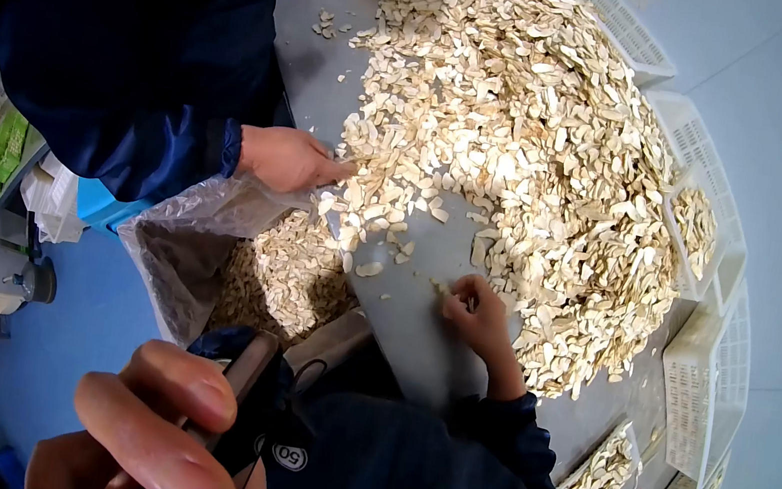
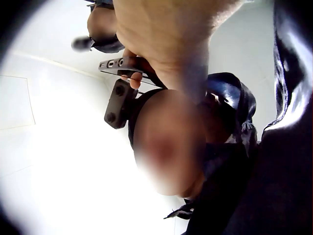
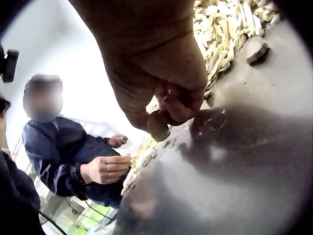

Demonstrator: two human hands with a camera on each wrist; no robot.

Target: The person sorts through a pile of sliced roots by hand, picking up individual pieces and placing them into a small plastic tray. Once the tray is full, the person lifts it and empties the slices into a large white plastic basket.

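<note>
Close to the head camera, my left hand (image 1: 147, 421) grips a dark phone (image 1: 249, 365). In the left wrist view the phone's lenses (image 2: 111, 63) show beyond the palm, near a blurred face. My right hand (image 1: 482, 327) is low over the grey metal table (image 1: 405, 323), fingers curled in toward the thumb. Small pale crumbs (image 1: 440, 285) lie at its fingertips. Beside it spreads a large heap of pale dried slices (image 1: 562, 179). In the right wrist view the curled fingers (image 3: 178, 110) hang just above the metal, with no slice plainly showing between them.
A plastic-lined bin (image 1: 169, 257) of slices stands against the table's near edge. Another person's hand (image 1: 288, 158) touches the heap's left edge. White slotted baskets (image 1: 693, 391) line the far side, and a tray of slices (image 1: 598, 483) sits at lower right.
</note>
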